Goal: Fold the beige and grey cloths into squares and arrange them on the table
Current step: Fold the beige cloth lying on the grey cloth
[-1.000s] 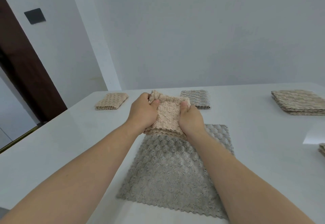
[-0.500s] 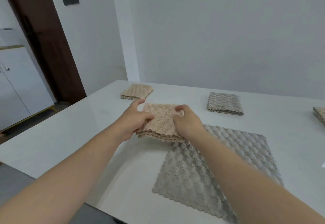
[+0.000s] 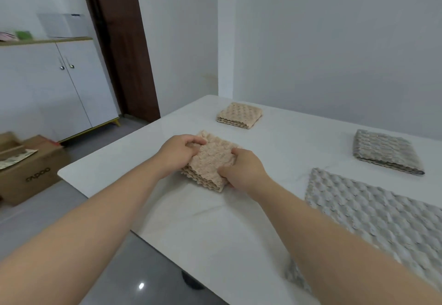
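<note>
In the head view, a folded beige cloth (image 3: 210,161) is gripped from both sides at the centre of the frame, low over the white table (image 3: 215,228); whether its underside touches the tabletop cannot be told. The left hand (image 3: 178,155) is clenched on the cloth's left edge, fingers curled over the top. The right hand (image 3: 241,169) is clamped on the right near corner, thumb on top. The layered edges of the cloth are seen at its near side.

A second folded beige cloth (image 3: 239,115) is seen lying flat above centre, near the table's far edge. A folded grey cloth (image 3: 385,152) is placed at the right of the frame. An unfolded grey cloth (image 3: 373,218) is spread flat at the lower right, partly covered by the right forearm.

A white cabinet (image 3: 55,84) is seen at the upper left, with a cardboard box (image 3: 31,173) on the floor at the left edge.
</note>
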Tool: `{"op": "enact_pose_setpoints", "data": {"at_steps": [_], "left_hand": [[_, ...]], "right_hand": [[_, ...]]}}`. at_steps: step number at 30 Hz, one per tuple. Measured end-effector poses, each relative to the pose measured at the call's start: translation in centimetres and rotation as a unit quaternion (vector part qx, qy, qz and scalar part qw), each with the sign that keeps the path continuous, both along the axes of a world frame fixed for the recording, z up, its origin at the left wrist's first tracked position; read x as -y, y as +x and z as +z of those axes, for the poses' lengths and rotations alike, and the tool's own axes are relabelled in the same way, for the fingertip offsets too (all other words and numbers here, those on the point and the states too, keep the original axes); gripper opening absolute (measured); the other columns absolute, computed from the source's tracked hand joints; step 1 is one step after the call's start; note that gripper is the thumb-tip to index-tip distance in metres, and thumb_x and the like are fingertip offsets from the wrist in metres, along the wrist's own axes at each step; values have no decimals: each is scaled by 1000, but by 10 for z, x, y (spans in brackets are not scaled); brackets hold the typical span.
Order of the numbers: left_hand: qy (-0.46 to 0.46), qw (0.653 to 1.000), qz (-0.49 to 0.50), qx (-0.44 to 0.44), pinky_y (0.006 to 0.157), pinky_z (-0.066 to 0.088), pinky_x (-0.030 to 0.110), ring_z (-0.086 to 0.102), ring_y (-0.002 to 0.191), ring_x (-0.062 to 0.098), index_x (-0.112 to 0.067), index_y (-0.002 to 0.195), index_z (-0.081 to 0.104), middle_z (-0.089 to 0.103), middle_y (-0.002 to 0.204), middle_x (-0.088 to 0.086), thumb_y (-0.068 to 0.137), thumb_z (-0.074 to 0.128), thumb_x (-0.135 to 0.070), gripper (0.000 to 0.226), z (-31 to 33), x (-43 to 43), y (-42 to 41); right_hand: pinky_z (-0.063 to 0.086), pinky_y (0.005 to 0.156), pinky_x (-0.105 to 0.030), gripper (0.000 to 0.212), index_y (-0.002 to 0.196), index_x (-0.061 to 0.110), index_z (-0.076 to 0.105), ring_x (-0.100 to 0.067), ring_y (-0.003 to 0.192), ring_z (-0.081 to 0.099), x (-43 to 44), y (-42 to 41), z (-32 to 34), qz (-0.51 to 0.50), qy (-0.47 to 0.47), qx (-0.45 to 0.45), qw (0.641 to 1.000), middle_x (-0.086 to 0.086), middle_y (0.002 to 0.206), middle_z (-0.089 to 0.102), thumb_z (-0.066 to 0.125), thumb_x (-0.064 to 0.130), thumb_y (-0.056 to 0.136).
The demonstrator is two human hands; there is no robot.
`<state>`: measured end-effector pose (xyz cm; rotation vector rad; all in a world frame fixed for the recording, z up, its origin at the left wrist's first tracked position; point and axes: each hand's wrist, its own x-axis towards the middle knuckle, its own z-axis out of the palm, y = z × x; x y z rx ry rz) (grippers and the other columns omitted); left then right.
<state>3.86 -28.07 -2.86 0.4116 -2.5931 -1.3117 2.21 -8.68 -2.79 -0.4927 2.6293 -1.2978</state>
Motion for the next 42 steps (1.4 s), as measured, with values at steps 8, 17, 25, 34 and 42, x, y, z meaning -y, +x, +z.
{"op": "enact_pose_setpoints", "data": {"at_steps": [8, 17, 25, 34, 42], "left_hand": [[-81, 996, -35, 8, 75, 43, 14, 64, 114, 21, -29, 117, 72, 69, 125, 1, 100, 55, -9, 30, -11, 44, -8], [-125, 992, -31, 2, 90, 38, 20, 61, 113, 14, -33, 115, 73, 67, 130, -5, 99, 61, -16, 26, -17, 73, -17], [-415, 909, -29, 1, 96, 50, 43, 55, 121, 27, -37, 122, 70, 59, 135, -7, 97, 60, -35, 27, -14, 80, -14], [-479, 872, -42, 88, 81, 56, 39, 65, 104, 26, -31, 111, 71, 70, 108, -3, 84, 54, -10, 38, -5, 52, -1], [-540, 838, -41, 68, 83, 52, 38, 62, 108, 27, -25, 121, 68, 66, 121, 2, 84, 51, -7, 44, 25, -25, 5]], "right_hand": [[38, 77, -19, 39, 122, 12, 64, -24, 113, 63, 43, -11, -10, -5, 27, -26, 999, -3, 114, 68, 72, 20, 85], [46, 76, -31, 33, 112, 15, 62, -28, 103, 63, 65, -18, -20, 23, 92, -62, 994, -6, 110, 67, 63, 36, 87], [47, 80, -41, 38, 130, 11, 47, -39, 104, 58, 73, -7, -21, 26, 191, -109, 975, -12, 133, 31, 43, 34, 101], [42, 78, -43, 45, 135, 18, 49, -35, 116, 54, 68, -7, -24, 103, 319, -153, 930, -7, 135, 42, 26, 39, 103], [50, 91, -41, 45, 141, 22, 50, -28, 122, 57, -6, -15, 14, 18, 220, -141, 965, -3, 143, 45, 44, 42, 101]]}}
